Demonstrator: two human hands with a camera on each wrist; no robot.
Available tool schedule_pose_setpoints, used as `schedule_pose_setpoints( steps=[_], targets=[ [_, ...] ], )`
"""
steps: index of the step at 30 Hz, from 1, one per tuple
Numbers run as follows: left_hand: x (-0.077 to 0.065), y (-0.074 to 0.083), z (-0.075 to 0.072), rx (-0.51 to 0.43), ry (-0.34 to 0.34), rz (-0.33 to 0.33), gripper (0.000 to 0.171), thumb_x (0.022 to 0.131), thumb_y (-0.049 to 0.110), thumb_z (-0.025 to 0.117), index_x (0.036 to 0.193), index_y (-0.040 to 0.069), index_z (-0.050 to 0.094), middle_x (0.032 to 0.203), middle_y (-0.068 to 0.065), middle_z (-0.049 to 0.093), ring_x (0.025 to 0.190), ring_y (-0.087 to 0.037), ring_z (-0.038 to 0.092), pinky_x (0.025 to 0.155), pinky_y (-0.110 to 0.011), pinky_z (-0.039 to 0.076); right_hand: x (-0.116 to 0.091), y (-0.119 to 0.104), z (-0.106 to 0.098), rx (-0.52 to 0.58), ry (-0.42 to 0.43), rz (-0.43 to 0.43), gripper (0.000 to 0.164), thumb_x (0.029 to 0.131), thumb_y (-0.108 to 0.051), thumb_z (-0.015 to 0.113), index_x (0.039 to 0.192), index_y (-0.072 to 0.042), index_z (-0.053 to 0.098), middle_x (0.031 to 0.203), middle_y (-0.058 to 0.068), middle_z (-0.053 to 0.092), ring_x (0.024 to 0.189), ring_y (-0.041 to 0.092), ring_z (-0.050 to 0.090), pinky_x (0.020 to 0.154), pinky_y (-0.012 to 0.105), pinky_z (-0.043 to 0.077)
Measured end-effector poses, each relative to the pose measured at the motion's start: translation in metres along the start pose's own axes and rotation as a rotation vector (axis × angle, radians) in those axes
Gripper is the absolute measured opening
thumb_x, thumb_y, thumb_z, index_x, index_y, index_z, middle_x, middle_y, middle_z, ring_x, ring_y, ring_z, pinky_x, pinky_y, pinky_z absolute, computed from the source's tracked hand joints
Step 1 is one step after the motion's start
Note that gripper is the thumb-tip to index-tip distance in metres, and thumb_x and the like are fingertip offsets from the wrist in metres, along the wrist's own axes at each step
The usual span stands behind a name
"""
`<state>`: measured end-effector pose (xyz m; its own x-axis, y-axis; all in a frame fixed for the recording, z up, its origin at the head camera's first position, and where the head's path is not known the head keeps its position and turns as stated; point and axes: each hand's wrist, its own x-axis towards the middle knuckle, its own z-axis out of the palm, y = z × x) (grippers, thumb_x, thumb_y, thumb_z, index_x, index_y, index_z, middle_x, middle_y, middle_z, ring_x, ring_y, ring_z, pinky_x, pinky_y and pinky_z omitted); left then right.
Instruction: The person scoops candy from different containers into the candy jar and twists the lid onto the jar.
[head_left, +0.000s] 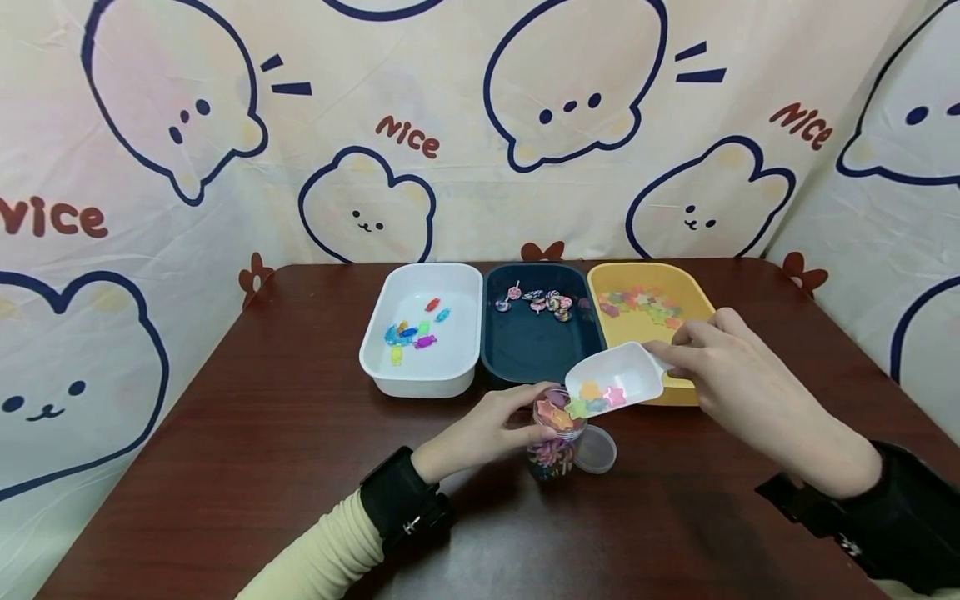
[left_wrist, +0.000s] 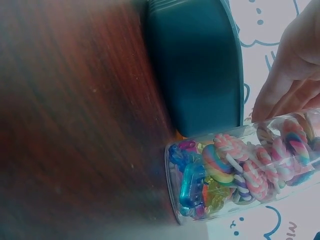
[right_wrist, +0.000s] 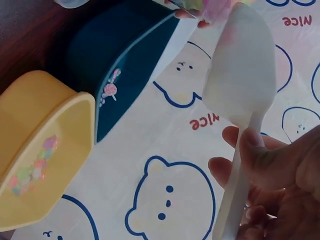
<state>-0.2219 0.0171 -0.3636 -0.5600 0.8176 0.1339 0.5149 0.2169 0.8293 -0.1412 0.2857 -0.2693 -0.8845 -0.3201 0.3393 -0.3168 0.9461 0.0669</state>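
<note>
A clear plastic jar (head_left: 553, 454) stands on the table, layered with small colourful pieces; in the left wrist view the jar (left_wrist: 240, 170) shows glossy candy-shaped pieces at its base and lollipop-like ones above. My left hand (head_left: 495, 427) grips the jar near its rim. In my right hand (head_left: 712, 358) is the handle of a white scoop (head_left: 626, 371), tilted with its lip over the jar's mouth. Pastel star-shaped pieces (head_left: 596, 400) lie at the scoop's lower edge. From the right wrist, the scoop (right_wrist: 242, 65) shows its underside, thumb and fingers pinching the handle.
A round translucent lid (head_left: 597, 450) lies right beside the jar. Behind stand a white tub (head_left: 420, 385) with candy-shaped pieces, a dark blue tub (head_left: 540, 354) with lollipop pieces, and a yellow tub (head_left: 678, 396) with pastel pieces. A printed cloth (head_left: 465, 208) hangs behind the table.
</note>
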Motion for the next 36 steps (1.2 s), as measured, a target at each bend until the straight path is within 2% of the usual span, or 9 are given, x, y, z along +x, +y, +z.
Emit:
schedule_pose_setpoints(
  steps=[8, 12, 17, 21, 24, 27, 29, 31, 36],
  targets=[
    [0.0, 0.0, 0.0, 0.007, 0.007, 0.009, 0.051, 0.104, 0.016, 0.06, 0.152, 0.003, 0.047, 0.144, -0.017, 0.059, 0.129, -0.025, 0.057, 0.112, -0.031, 0.046, 0.0, 0.004, 0.001, 0.037, -0.057, 0.051, 0.036, 0.079, 0.014, 0.073, 0.112, 0.0, 0.078, 0.09, 0.015, 0.069, 0.085, 0.03, 0.044, 0.068, 0.035, 0.035],
    [-0.001, -0.001, 0.0, 0.002, 0.014, 0.003, 0.052, 0.103, 0.017, 0.062, 0.152, 0.003, 0.047, 0.144, -0.017, 0.059, 0.127, -0.024, 0.057, 0.109, -0.032, 0.049, -0.003, 0.012, 0.008, 0.123, -0.123, 0.103, 0.028, 0.084, 0.008, 0.073, 0.112, 0.005, 0.075, 0.089, 0.014, 0.068, 0.084, 0.029, 0.044, 0.068, 0.034, 0.034],
    [-0.001, -0.001, 0.001, -0.03, 0.015, -0.001, 0.053, 0.103, 0.016, 0.062, 0.152, 0.002, 0.047, 0.142, -0.017, 0.06, 0.125, -0.023, 0.057, 0.107, -0.035, 0.052, -0.006, 0.029, 0.016, 0.212, -0.178, 0.17, 0.028, 0.088, 0.002, 0.073, 0.115, 0.011, 0.071, 0.089, 0.016, 0.07, 0.081, 0.028, 0.048, 0.068, 0.034, 0.037],
    [-0.002, -0.002, 0.002, -0.056, 0.016, -0.003, 0.053, 0.103, 0.016, 0.061, 0.152, 0.003, 0.046, 0.142, -0.017, 0.06, 0.126, -0.022, 0.057, 0.11, -0.037, 0.05, -0.007, 0.045, 0.018, 0.228, -0.233, 0.266, 0.033, 0.092, -0.002, 0.07, 0.119, 0.018, 0.066, 0.099, 0.03, 0.071, 0.075, 0.026, 0.052, 0.062, 0.033, 0.039],
    [-0.002, -0.001, 0.001, -0.064, 0.015, -0.008, 0.053, 0.104, 0.017, 0.061, 0.153, 0.004, 0.046, 0.144, -0.016, 0.059, 0.127, -0.022, 0.056, 0.111, -0.033, 0.048, -0.007, 0.054, 0.023, 0.224, -0.263, 0.355, 0.041, 0.096, -0.008, 0.068, 0.123, 0.021, 0.061, 0.096, 0.031, 0.069, 0.067, 0.023, 0.048, 0.055, 0.032, 0.035],
    [-0.002, -0.001, 0.001, -0.074, 0.014, -0.014, 0.053, 0.104, 0.018, 0.06, 0.154, 0.005, 0.045, 0.144, -0.016, 0.059, 0.128, -0.021, 0.056, 0.111, -0.029, 0.046, -0.006, 0.06, 0.032, 0.211, -0.265, 0.412, 0.026, 0.098, -0.014, 0.065, 0.105, 0.01, 0.071, 0.072, 0.017, 0.058, 0.06, 0.02, 0.042, 0.053, 0.032, 0.031],
    [-0.002, -0.001, 0.001, -0.085, 0.015, -0.021, 0.053, 0.104, 0.018, 0.06, 0.154, 0.005, 0.045, 0.144, -0.016, 0.059, 0.127, -0.021, 0.057, 0.111, -0.028, 0.046, -0.004, 0.063, 0.039, 0.201, -0.262, 0.429, 0.023, 0.099, -0.017, 0.063, 0.088, 0.002, 0.069, 0.064, 0.006, 0.046, 0.058, 0.019, 0.04, 0.052, 0.031, 0.03],
    [-0.002, -0.001, 0.001, -0.095, 0.014, -0.031, 0.054, 0.104, 0.018, 0.06, 0.154, 0.005, 0.044, 0.145, -0.016, 0.058, 0.127, -0.021, 0.056, 0.11, -0.027, 0.046, 0.0, 0.065, 0.047, 0.197, -0.273, 0.444, 0.031, 0.099, -0.02, 0.063, 0.071, -0.006, 0.059, 0.063, 0.001, 0.038, 0.057, 0.018, 0.041, 0.052, 0.032, 0.03],
    [-0.003, -0.002, 0.002, -0.113, 0.002, -0.039, 0.054, 0.105, 0.018, 0.059, 0.155, 0.006, 0.043, 0.145, -0.016, 0.058, 0.126, -0.02, 0.056, 0.109, -0.026, 0.048, 0.011, 0.063, 0.063, 0.211, -0.328, 0.451, 0.048, 0.098, -0.03, 0.065, 0.059, -0.017, 0.042, 0.06, -0.003, 0.033, 0.056, 0.017, 0.039, 0.054, 0.031, 0.03]
  ],
)
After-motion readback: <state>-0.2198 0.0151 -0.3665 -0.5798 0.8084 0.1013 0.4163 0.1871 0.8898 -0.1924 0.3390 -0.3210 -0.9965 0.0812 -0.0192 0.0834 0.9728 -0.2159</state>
